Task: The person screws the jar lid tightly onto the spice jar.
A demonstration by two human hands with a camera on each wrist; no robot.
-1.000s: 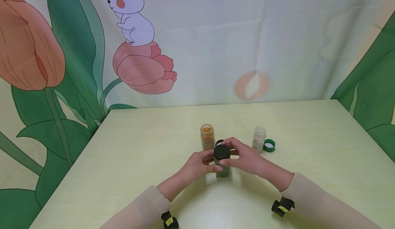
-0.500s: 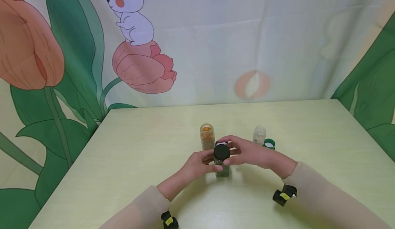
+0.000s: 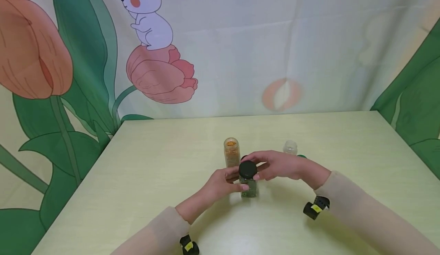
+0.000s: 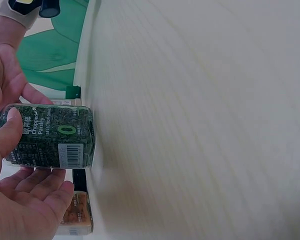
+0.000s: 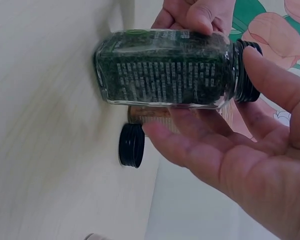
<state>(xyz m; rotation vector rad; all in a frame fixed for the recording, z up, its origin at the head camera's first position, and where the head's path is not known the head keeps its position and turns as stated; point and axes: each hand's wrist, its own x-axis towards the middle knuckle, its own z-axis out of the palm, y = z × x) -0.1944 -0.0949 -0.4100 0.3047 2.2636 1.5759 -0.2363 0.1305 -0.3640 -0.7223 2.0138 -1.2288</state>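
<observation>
Square clear-glass parsley jar point(image 4: 50, 137): gripped by left hand point(image 3: 218, 186). Round black cap point(image 3: 248, 169) above: right hand point(image 3: 283, 164) curled around; twisting wants bracing.

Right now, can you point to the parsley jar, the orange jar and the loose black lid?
Parsley jar point(image 4: 51, 136), left wrist view: middle of its side.
Orange jar point(image 3: 232, 154), head view: glass below its rim.
Loose black lid point(image 5: 131, 145), right wrist view: outer side.
</observation>
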